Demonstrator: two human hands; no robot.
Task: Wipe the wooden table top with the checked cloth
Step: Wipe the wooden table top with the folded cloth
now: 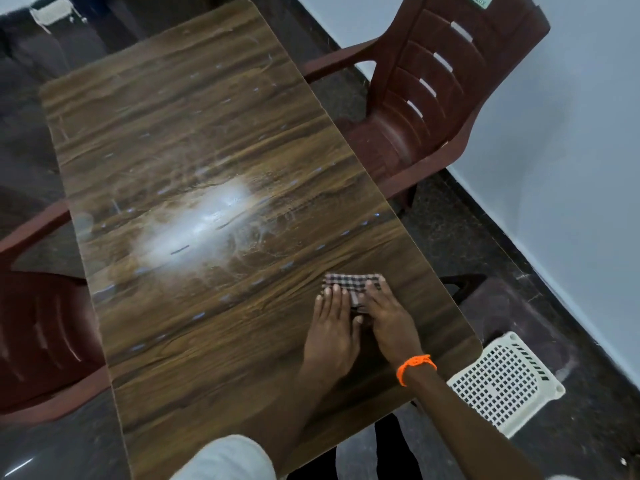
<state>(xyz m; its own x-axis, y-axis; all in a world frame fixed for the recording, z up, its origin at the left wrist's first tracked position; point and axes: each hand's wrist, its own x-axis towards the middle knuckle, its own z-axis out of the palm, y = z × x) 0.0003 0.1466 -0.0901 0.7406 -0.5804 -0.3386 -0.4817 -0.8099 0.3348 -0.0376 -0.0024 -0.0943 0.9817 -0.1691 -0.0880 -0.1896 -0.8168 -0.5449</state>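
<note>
The checked cloth [349, 284] is folded into a small pad on the wooden worktop [214, 188], at about 4 o'clock from the bright glare patch and near the right edge. Its long axis runs from 9 to 3 o'clock. Both hands are laid flat on it, side by side. The left hand [330, 327] presses its straight, close-set fingers on the near left part; the right hand [389, 318], with an orange wristband [415, 366], covers the right part likewise.
</note>
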